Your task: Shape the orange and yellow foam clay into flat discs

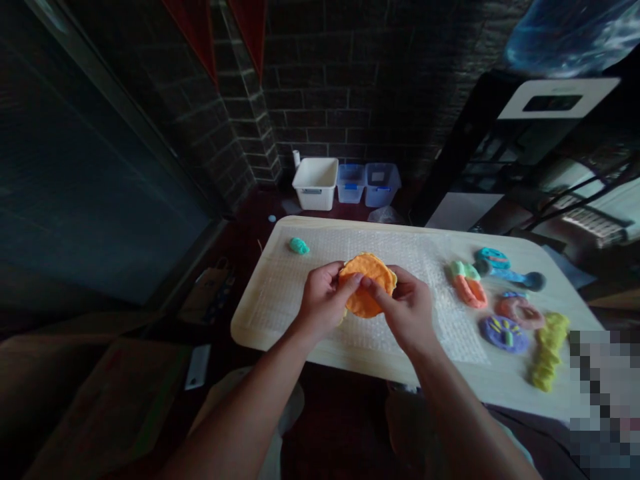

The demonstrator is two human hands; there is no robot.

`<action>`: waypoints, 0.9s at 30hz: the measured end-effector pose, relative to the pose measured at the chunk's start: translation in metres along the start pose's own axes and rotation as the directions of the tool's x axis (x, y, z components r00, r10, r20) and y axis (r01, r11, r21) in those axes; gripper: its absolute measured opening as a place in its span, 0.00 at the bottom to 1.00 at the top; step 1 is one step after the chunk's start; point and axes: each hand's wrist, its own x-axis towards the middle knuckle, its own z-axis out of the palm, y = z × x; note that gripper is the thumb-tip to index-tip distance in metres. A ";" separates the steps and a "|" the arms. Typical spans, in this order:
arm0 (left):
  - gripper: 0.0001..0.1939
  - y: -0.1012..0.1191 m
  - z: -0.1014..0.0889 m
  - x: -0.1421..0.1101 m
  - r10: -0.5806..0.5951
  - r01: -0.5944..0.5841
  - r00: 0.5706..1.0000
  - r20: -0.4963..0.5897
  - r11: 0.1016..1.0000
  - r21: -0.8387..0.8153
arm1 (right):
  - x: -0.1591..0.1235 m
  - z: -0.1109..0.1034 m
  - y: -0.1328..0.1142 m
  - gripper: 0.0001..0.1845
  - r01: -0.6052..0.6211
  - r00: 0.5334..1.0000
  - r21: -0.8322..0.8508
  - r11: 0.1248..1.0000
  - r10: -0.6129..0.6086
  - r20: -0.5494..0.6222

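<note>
Above the table, both of my hands grip a flat, round orange clay disc [369,305] with a paler yellow layer showing round its edge. My left hand [321,300] is closed on its left side and my right hand [411,308] on its right. Both thumbs press on the front face, close together near the middle. The other fingers are mostly hidden behind the disc. A small teal clay lump [299,246] lies on the bubble wrap [280,287], beyond my left hand.
The pale wooden table [250,313] carries several clay pieces on its right: a green-and-orange one [469,285], a purple disc [505,335], a pink ring [521,312], a wavy yellow strip [549,350]. A white bin [316,183] and a water dispenser [465,160] stand beyond.
</note>
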 end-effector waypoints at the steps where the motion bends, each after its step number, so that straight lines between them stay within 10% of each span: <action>1: 0.16 -0.001 -0.002 -0.001 0.007 -0.006 1.000 -0.017 1.000 0.023 | 0.000 0.001 0.000 0.15 -0.006 1.000 -0.020 1.000 0.006 0.016; 18: 0.16 0.008 -0.018 -0.021 -0.075 0.071 0.996 0.048 0.995 0.074 | -0.008 0.002 -0.003 0.17 0.011 0.995 -0.151 0.988 0.004 0.098; 27: 0.19 -0.005 -0.041 -0.022 -0.189 0.206 0.977 0.102 0.960 -0.192 | -0.011 0.010 0.009 0.17 -0.122 0.984 -0.055 0.991 0.128 0.124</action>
